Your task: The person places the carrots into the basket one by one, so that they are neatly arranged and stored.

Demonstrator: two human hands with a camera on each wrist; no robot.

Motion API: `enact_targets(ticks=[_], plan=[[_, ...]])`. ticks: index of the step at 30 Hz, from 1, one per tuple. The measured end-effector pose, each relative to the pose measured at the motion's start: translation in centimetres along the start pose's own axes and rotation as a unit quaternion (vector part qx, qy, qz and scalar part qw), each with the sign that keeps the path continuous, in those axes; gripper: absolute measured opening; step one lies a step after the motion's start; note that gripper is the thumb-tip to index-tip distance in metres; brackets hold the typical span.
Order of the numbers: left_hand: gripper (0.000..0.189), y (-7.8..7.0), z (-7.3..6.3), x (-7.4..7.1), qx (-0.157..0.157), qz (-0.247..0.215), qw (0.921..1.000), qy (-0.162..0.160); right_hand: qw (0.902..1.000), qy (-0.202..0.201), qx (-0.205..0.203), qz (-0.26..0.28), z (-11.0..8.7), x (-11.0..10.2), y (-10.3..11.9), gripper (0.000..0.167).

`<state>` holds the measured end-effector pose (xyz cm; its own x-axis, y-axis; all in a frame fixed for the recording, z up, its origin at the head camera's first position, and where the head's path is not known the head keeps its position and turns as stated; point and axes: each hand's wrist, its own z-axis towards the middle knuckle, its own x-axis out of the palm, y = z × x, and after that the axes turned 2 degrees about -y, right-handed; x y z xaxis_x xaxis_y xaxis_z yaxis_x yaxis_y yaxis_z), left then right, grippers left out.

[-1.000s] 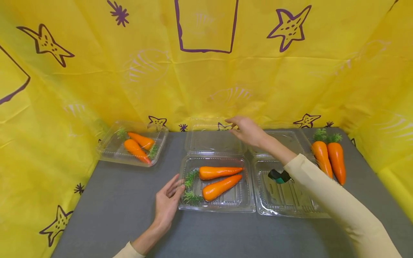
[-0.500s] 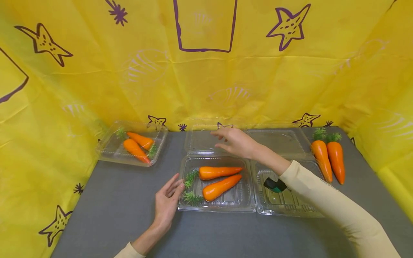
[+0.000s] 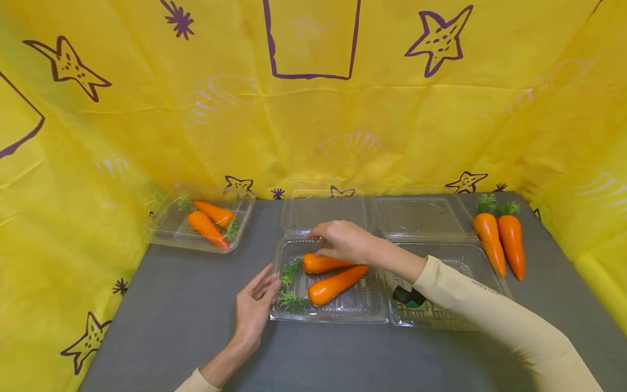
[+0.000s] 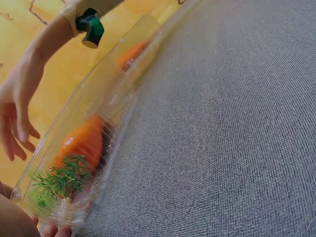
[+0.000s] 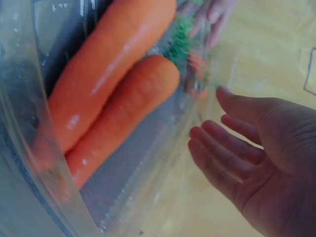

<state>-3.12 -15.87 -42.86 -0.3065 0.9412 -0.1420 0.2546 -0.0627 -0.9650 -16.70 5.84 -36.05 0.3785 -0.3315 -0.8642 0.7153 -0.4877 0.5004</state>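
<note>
Two orange carrots with green tops lie in an open clear plastic clamshell container [image 3: 338, 318] in the middle of the head view. My left hand [image 3: 252, 313] rests against the container's left wall, its fingers loosely extended at the rim. Above the rear carrot [image 3: 318, 263] hovers my right hand [image 3: 345, 242], palm down, covering that carrot's tip. The right wrist view shows this hand [image 5: 261, 153] with fingers spread, apart from the carrots and holding nothing. The front carrot [image 3: 335, 286] is in full sight, pointing right.
A second open clamshell [image 3: 441, 321] adjoins on the right, partly hidden by my right arm. Two loose carrots [image 3: 511, 245] lie beyond it. At the back left stands a closed clamshell [image 3: 166, 237] with two carrots inside. A yellow patterned cloth [image 3: 313, 120] walls the grey table.
My right hand has come down and toward me from the raised lid area to just over the rear carrot. The left hand and the carrots have stayed in place.
</note>
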Motion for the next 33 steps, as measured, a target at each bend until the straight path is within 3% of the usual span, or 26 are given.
enact_targets(ticks=[6,23,33], plan=[[0.047,0.0,0.0,0.0,0.000,-0.009,1.0000,0.000,0.9988,0.043,0.011,-0.019,0.1,1.2,0.0,0.042],[0.048,0.4,0.2,0.1,-0.003,-0.030,0.9995,0.011,0.9875,0.088,0.019,-0.130,0.2,2.9,-0.3,0.045],[0.048,0.4,0.1,-0.1,-0.006,-0.030,0.9995,0.008,0.9867,0.101,0.011,-0.127,0.6,3.4,-0.4,0.047]])
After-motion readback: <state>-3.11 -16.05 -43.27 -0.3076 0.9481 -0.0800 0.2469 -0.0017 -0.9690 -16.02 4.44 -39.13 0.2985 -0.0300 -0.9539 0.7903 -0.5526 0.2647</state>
